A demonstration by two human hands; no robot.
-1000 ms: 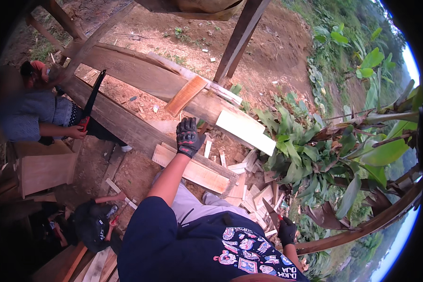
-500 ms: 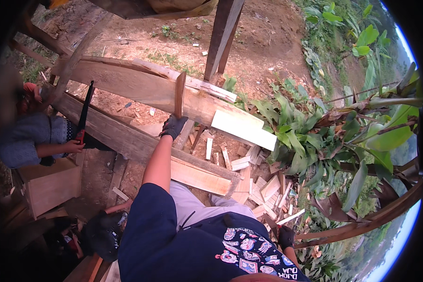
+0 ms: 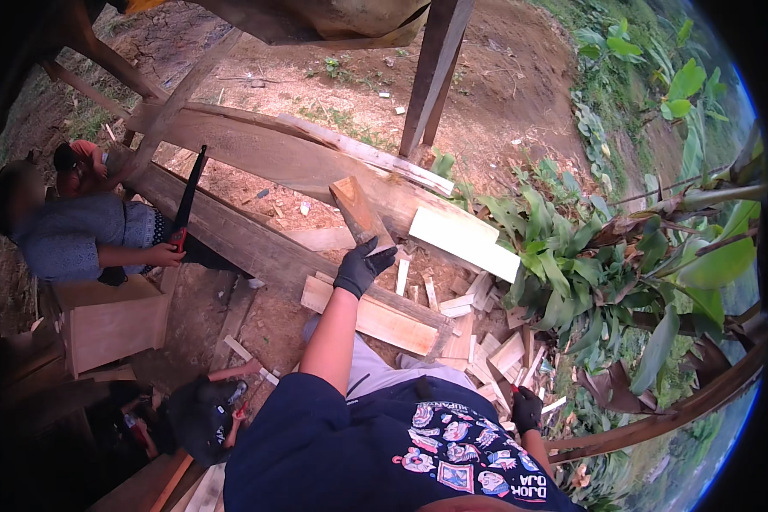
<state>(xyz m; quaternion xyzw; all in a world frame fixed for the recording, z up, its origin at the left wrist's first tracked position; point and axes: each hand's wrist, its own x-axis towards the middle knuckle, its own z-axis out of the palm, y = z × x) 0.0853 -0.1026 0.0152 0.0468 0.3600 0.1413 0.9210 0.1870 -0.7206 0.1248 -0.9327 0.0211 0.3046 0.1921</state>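
Note:
My left hand, in a dark glove, grips the near end of a short wooden board. The board is tilted up over the gap between two long planks, its broad brown face showing. Low at the right, my gloved right hand is closed beside my body, with a bit of red at its fingers; what it holds is mostly hidden. Below my left hand, a pale cut board lies along the nearer long plank. A bright pale board rests on the farther long plank.
Several wood offcuts litter the ground beyond my lap. At the left a person holds a red-handled saw upright; other people are behind and below. A wooden post stands ahead. Leafy plants and a curved wooden rail are at the right.
My left hand has turned the short board, so its broad face now shows instead of its edge, and lies nearer the pale cut board. The view has shifted somewhat.

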